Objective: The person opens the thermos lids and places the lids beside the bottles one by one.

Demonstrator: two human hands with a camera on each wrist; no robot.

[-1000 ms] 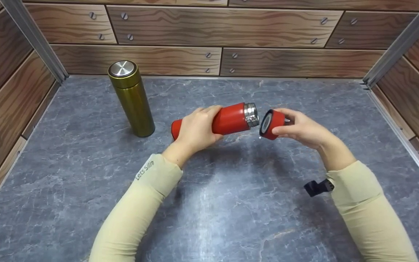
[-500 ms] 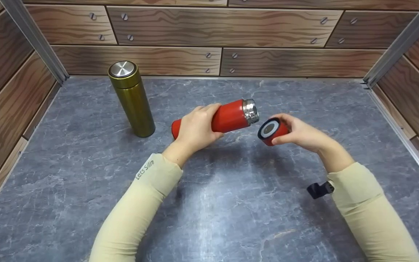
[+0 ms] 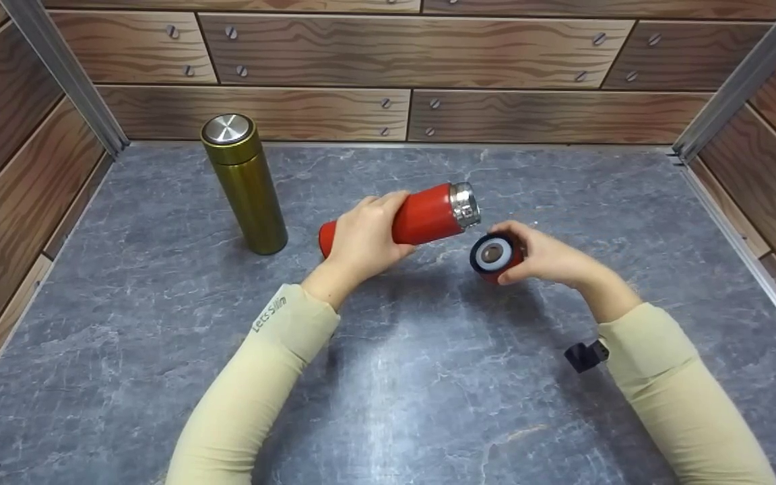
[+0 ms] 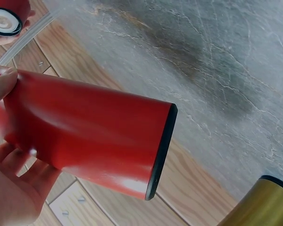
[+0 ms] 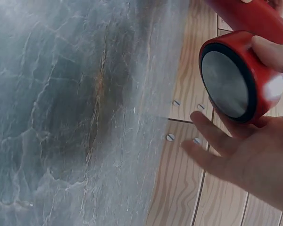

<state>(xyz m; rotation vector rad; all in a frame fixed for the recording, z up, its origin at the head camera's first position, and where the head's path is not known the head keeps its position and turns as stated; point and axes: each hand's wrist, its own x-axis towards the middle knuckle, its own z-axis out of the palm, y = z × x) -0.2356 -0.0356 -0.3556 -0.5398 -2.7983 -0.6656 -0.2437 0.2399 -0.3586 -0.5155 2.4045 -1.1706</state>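
Note:
My left hand grips a red thermos bottle round its middle. The bottle lies tilted, its bare metal neck raised toward the right; in the left wrist view its black-edged base is clear of the table. With thumb and fingers my right hand holds the red lid, just below and right of the neck and apart from it. The lid's pale inner side faces up toward the head camera, while the right wrist view shows its round silvery top. Two fingers of that hand extend free of the lid.
A gold thermos with a silver-topped lid stands upright at the back left. The grey marbled tabletop is bordered by wood-patterned walls at the back and both sides. A small black device sits at the right sleeve.
My right hand has moved the lid down and slightly left, away from the neck, turning its inner side upward. The bottle's neck has risen slightly, with the left hand nearly still.

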